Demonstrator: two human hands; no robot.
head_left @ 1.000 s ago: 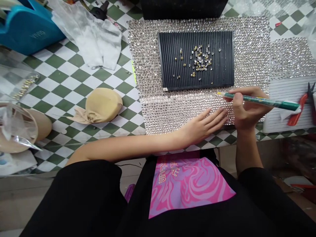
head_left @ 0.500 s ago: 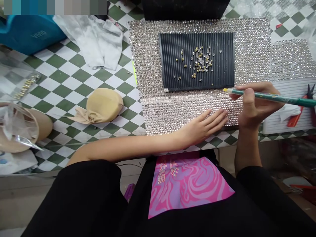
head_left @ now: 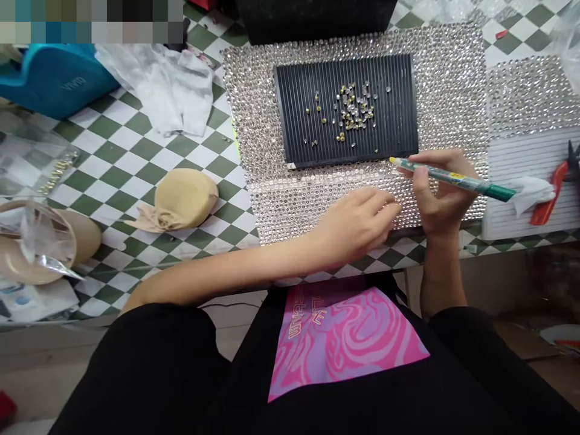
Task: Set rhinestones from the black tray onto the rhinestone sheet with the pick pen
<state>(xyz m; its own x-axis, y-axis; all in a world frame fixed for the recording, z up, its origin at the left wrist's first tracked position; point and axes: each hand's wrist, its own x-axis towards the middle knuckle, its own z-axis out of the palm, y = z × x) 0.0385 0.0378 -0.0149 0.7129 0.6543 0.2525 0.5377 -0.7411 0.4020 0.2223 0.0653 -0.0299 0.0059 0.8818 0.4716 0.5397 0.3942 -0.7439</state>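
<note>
- Green pencil [head_left: 453, 177], right of frame centre, is pinched by thumb and fingers of the right hand [head_left: 440, 202], yellow tip exposed left of them.
- Rhinestone sheet [head_left: 290, 208], mid-frame, is partly covered by the left hand [head_left: 353, 222], fingers curled; whether anything is gripped cannot be told.

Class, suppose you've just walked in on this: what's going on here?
A person is working over a glittering, stone-covered sheet on a checked table. Their right hand holds a green pen-like tool, its yellow tip by the near edge of a black ridged tray. Loose clear and yellowish stones lie scattered on that tray. The left hand is at the sheet's near edge, fingers bent; whether it holds anything is hidden.
</note>
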